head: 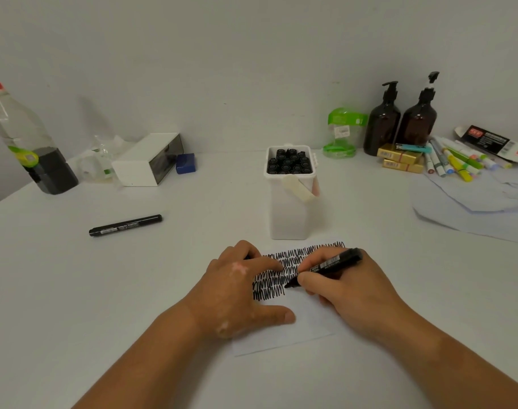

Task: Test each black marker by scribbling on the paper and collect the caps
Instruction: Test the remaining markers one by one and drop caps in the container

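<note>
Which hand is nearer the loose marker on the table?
Left. The left hand rests on the paper, down-right of the loose marker; the right hand, holding a second marker, sits farther right.
</note>
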`<state>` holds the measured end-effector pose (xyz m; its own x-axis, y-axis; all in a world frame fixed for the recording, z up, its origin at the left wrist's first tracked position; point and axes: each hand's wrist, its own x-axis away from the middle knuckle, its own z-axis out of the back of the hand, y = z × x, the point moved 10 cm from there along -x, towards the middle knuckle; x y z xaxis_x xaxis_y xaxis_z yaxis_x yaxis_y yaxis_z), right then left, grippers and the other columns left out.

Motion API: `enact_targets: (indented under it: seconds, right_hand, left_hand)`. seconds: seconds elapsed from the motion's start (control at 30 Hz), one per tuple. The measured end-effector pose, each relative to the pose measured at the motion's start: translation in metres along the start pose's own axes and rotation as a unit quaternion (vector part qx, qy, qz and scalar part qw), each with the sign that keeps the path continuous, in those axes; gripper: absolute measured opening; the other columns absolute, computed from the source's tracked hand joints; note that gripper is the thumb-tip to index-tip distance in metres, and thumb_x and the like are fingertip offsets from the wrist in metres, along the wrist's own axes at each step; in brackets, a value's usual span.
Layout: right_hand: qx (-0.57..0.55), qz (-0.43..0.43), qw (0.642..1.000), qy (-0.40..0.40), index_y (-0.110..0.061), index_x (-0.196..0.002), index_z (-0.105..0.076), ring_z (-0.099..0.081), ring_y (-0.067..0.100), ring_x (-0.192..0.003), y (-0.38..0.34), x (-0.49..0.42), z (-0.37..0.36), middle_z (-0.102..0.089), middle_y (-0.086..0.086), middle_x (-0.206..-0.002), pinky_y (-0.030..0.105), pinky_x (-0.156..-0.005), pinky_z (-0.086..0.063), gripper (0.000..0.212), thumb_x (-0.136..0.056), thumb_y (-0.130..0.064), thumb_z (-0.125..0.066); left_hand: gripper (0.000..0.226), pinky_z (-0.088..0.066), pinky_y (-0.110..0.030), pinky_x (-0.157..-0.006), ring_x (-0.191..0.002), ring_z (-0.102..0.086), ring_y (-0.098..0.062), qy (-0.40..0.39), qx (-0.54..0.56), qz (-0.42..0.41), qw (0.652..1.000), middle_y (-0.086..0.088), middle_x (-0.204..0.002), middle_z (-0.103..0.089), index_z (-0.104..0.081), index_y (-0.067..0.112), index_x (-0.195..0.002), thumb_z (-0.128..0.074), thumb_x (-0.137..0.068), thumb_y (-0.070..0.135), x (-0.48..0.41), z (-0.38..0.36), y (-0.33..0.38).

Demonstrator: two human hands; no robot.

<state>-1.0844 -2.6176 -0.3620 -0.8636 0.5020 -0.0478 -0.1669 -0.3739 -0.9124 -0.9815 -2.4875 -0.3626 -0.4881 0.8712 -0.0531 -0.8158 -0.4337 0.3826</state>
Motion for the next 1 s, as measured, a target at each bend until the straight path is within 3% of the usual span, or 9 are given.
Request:
enact_targets:
  seconds: [0.2,0.3,0.5,1.0]
  right_hand:
    - [0.017,0.014,1.0,0.011,-0.037,-0.083,-0.076,-0.062,-0.003,-0.059,0.0001,-0.0007,0.002,-0.072,-0.017,-0.068,0.006,-0.055,-0.04,0.009,-0.075,-0.038,-0.079]
    - [0.039,0.01,0.999,0.0,-0.036,-0.082,-0.076,-0.06,-0.003,-0.059,0.0013,-0.0011,0.0008,-0.069,-0.019,-0.065,0.006,-0.054,-0.04,0.007,-0.076,-0.032,-0.079]
    - [0.038,0.014,0.999,0.016,-0.039,-0.082,-0.075,-0.062,-0.004,-0.064,0.0011,-0.0024,0.0036,-0.071,-0.019,-0.07,0.006,-0.056,-0.042,0.016,-0.068,-0.047,-0.072]
    - [0.062,0.003,0.998,0.026,-0.037,-0.081,-0.073,-0.063,0.002,-0.067,0.0048,-0.003,0.0077,-0.072,-0.014,-0.073,0.009,-0.054,-0.044,0.005,-0.077,-0.035,-0.076]
  left_hand:
    - [0.084,-0.041,-0.032,-0.103,-0.112,-0.043,-0.006,0.002,0.001,0.001,1.0,0.02,-0.117,-0.04,-0.05,0.05,-0.136,-0.071,-0.061,0.081,-0.0006,0.0,0.0]
    - [0.083,-0.041,-0.032,-0.103,-0.113,-0.042,-0.007,0.001,0.003,0.002,1.0,0.019,-0.117,-0.04,-0.05,0.049,-0.136,-0.071,-0.062,0.08,-0.0006,-0.0006,0.0]
    - [0.084,-0.041,-0.033,-0.103,-0.112,-0.043,-0.007,0.0,0.004,0.004,1.0,0.019,-0.117,-0.04,-0.051,0.048,-0.136,-0.071,-0.061,0.08,-0.0006,-0.0005,-0.0004]
    - [0.085,-0.043,-0.032,-0.101,-0.112,-0.043,-0.007,-0.008,0.006,0.009,1.0,0.02,-0.117,-0.04,-0.051,0.048,-0.135,-0.069,-0.06,0.083,0.0,-0.0007,-0.0005]
